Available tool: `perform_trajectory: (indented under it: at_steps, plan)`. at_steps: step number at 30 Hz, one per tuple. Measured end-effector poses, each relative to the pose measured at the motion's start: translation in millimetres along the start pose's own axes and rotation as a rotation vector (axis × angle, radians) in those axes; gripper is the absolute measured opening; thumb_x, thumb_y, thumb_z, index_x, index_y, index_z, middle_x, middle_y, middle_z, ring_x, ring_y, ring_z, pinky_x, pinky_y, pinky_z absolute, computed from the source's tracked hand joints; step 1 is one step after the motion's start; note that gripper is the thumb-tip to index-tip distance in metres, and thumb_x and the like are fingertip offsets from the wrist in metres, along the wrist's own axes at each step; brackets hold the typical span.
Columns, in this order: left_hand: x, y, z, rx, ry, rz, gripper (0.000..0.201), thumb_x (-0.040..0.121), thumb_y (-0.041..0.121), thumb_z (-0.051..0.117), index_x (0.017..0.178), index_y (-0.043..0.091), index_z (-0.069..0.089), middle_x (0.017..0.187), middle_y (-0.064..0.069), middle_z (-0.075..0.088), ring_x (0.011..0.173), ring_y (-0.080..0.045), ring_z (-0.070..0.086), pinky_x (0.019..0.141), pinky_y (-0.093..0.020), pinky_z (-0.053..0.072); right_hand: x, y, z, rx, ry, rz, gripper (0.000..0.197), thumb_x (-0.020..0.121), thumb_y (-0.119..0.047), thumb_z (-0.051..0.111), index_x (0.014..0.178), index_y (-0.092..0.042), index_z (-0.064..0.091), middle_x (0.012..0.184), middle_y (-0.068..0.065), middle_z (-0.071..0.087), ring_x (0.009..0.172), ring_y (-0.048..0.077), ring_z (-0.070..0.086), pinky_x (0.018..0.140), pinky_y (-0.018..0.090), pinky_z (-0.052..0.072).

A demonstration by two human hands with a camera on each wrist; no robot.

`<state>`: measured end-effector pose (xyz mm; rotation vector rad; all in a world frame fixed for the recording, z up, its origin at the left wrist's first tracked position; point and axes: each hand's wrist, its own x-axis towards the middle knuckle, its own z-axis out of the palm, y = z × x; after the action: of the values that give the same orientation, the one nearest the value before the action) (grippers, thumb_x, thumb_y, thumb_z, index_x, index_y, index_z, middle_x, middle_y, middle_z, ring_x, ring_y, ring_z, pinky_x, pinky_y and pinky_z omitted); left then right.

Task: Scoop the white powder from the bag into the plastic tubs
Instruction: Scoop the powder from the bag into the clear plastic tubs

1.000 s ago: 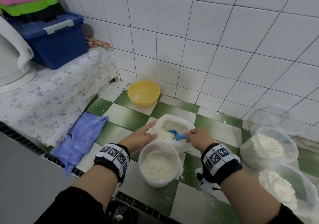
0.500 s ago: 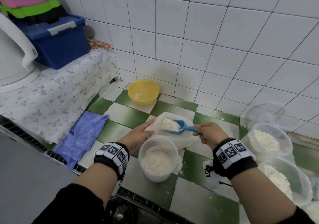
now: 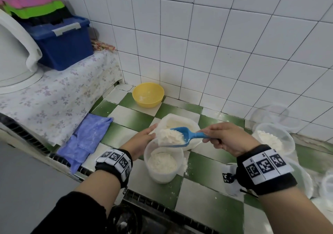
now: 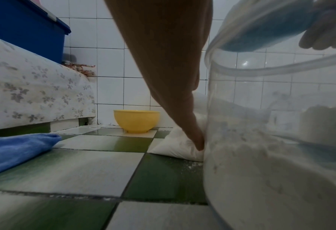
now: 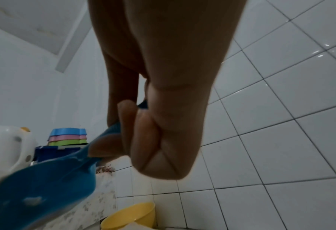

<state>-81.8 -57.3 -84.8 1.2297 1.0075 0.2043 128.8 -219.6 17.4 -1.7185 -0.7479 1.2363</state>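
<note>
A clear plastic tub, part filled with white powder, stands on the checked tile counter. Just behind it lies the open bag of powder. My right hand grips the handle of a blue scoop. The scoop carries a heap of powder over the tub's far rim. My left hand lies with straight fingers against the bag's left edge beside the tub. In the left wrist view the fingers point down onto the bag next to the tub. The right wrist view has the scoop in my curled fingers.
Filled tubs and an empty one stand at the right by the tiled wall. A yellow bowl sits in the back corner. A blue cloth lies at the left. A blue bin rests on the raised flowered ledge.
My right hand has lifted the scoop out of the bag with a heap of powder and brought it over the tub. The left hand has stayed at the bag.
</note>
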Motion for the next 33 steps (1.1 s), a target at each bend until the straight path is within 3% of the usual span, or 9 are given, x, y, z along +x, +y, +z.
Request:
perform_trajectory:
  at_steps: [4,7,12,16,22,26,28,30,33]
  plan:
    - [-2.8,-0.4,1.0,-0.011,-0.007,-0.006,0.044,0.105,0.016,0.039,0.145,0.034,0.04,0.109,0.007,0.066,0.082,-0.008,0.063,0.048,-0.019,0.051,-5.1,4.7,21.5,-0.402,0.014,-0.083,0.019,0.094,-0.016,0.054,0.093,-0.016,0.073,0.073,0.001,0.065,0.051,0.003,0.041,0.051,0.012,0.033]
    - [-4.7,1.1,1.1,-0.006,-0.012,-0.008,0.044,0.104,0.017,0.039,0.145,0.034,0.04,0.107,0.007,0.065,0.083,-0.01,0.063,0.049,-0.02,0.051,-5.7,9.3,37.6,-0.614,0.034,-0.178,0.02,0.095,-0.017,0.051,0.098,-0.019,0.07,0.088,0.0,0.067,0.065,0.004,0.05,0.054,0.009,0.038]
    - [-3.0,0.7,-2.6,-0.035,-0.049,-0.043,0.047,0.102,0.021,0.047,0.146,0.037,0.042,0.124,0.002,0.065,0.099,-0.02,0.066,0.058,-0.029,0.056,-6.6,13.7,53.9,-0.821,0.05,-0.327,0.028,0.094,-0.007,0.047,0.106,-0.019,0.069,0.094,-0.005,0.046,0.082,0.007,0.045,0.067,0.009,0.035]
    - [-1.2,0.9,-4.8,-0.074,-0.05,-0.073,0.048,0.1,0.024,0.051,0.144,0.04,0.043,0.125,0.001,0.066,0.108,-0.026,0.066,0.067,-0.037,0.058,-6.7,13.3,55.8,-0.856,0.073,-0.392,0.033,0.091,-0.001,0.047,0.107,-0.019,0.069,0.095,-0.005,0.044,0.091,0.011,0.046,0.083,0.016,0.038]
    - [4.5,1.7,-8.1,-0.106,-0.036,-0.095,0.049,0.1,0.021,0.051,0.145,0.037,0.043,0.123,-0.001,0.066,0.108,-0.028,0.066,0.083,-0.05,0.058,-7.6,-0.8,40.2,-0.776,0.072,-0.37,0.028,0.091,-0.008,0.05,0.104,-0.023,0.07,0.09,-0.006,0.051,0.077,0.003,0.046,0.067,0.011,0.034]
    - [8.8,2.3,-10.0,-0.109,-0.01,-0.082,0.047,0.099,0.023,0.053,0.144,0.035,0.045,0.116,0.001,0.069,0.099,-0.023,0.069,0.086,-0.049,0.057,-5.6,-8.8,21.0,-0.475,0.081,-0.257,0.02,0.09,-0.005,0.055,0.095,-0.015,0.072,0.073,-0.014,0.059,0.062,-0.007,0.052,0.059,0.006,0.036]
    - [12.1,2.3,-11.4,-0.093,-0.014,-0.064,0.048,0.098,0.026,0.056,0.145,0.031,0.045,0.116,0.001,0.072,0.103,-0.022,0.069,0.086,-0.044,0.057,-1.7,-7.5,11.5,-0.292,0.112,-0.218,0.02,0.09,-0.004,0.055,0.093,-0.011,0.073,0.069,-0.006,0.061,0.056,-0.004,0.05,0.052,0.004,0.035]
    - [14.7,3.2,-12.5,-0.088,-0.012,-0.053,0.048,0.098,0.029,0.056,0.145,0.029,0.044,0.119,0.0,0.071,0.104,-0.02,0.07,0.079,-0.038,0.057,4.9,-2.4,3.8,-0.158,0.174,-0.192,0.021,0.09,-0.005,0.055,0.089,-0.014,0.074,0.073,0.002,0.065,0.058,0.007,0.048,0.053,0.012,0.037]
    - [17.7,5.6,-12.8,-0.088,-0.007,-0.048,0.049,0.099,0.03,0.056,0.147,0.031,0.042,0.123,-0.002,0.069,0.099,-0.02,0.071,0.079,-0.036,0.055,19.4,9.6,-1.7,-0.144,0.268,-0.152,0.02,0.091,-0.008,0.056,0.081,-0.017,0.071,0.089,0.006,0.07,0.058,0.008,0.045,0.058,0.019,0.038]
